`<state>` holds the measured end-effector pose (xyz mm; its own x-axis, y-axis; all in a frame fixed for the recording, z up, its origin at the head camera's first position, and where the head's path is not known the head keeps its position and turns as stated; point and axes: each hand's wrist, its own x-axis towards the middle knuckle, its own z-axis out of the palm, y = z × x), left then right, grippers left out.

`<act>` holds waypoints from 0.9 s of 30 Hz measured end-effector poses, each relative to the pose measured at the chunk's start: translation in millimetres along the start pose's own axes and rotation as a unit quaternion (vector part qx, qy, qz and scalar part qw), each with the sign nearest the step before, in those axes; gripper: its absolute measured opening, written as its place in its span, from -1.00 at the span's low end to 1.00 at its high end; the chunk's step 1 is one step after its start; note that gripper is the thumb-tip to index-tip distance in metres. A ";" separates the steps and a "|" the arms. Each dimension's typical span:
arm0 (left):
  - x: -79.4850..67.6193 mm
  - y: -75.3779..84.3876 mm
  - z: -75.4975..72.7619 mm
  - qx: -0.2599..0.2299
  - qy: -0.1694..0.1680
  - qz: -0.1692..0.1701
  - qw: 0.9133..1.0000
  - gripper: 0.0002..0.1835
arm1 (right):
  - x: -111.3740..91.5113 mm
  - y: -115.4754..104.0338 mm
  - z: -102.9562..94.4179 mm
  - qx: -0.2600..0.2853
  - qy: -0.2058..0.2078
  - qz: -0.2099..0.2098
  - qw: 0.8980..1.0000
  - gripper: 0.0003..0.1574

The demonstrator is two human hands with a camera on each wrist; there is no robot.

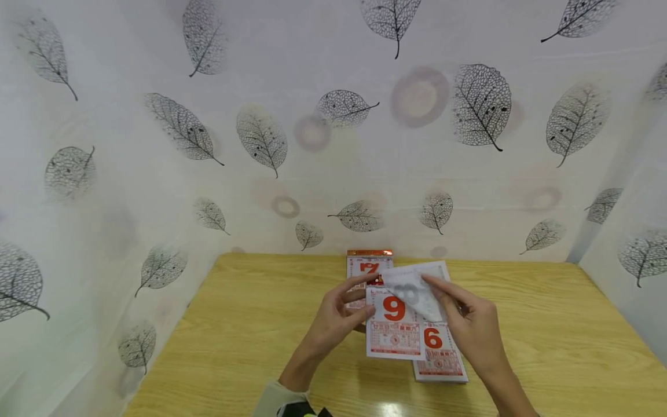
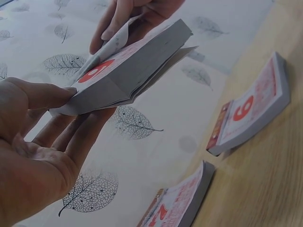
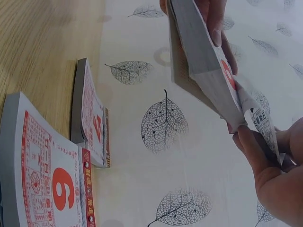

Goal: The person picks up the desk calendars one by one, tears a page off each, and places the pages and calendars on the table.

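A thick tear-off calendar pad with a red 9 is held up off the table. My left hand grips its left edge, thumb over the front and the other fingers behind, as the left wrist view shows. At the pad's upper right, my right hand pinches a thin calendar sheet, which is folded back diagonally with a grey 8 showing through. In the right wrist view the right fingers are right at the pad's corner, the lifted sheet curling away from the block.
On the wooden table lie two more calendar pads. The one with a red 7 is at the back; the one with a red 6 is nearer, partly hidden under the held pad. A leaf-patterned white curtain borders the back and sides.
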<state>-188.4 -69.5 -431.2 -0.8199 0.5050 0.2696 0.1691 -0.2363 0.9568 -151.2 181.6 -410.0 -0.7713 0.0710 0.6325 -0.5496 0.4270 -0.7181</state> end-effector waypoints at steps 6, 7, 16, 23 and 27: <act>-0.3 0.1 -1.8 0.007 0.002 0.005 1.000 -0.39 | 0.5 -2.8 -2.1 0.036 -0.009 0.037 0.999 -0.67; -0.4 0.2 -1.9 0.007 0.003 0.005 1.000 -0.39 | 0.7 -3.3 -2.6 0.037 -0.009 0.044 0.998 -0.68; -0.3 -0.3 -2.2 0.001 -0.003 0.001 1.000 -0.40 | 2.4 -2.5 -9.7 0.054 -0.002 0.066 0.996 -0.73; 0.4 -0.3 -1.8 0.005 -0.006 0.006 1.000 -0.40 | 4.3 -3.2 -14.9 0.056 0.000 0.079 0.995 -0.73; 0.8 -0.5 -1.4 0.011 -0.005 0.007 1.000 -0.40 | 5.8 -3.7 -17.7 0.055 0.001 0.077 0.996 -0.74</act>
<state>-189.9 -70.2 -431.6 -0.8120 0.5094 0.2848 0.1933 -0.2257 0.9548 -148.0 196.3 -398.6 -0.8483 0.1295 0.5135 -0.4575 0.3093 -0.8337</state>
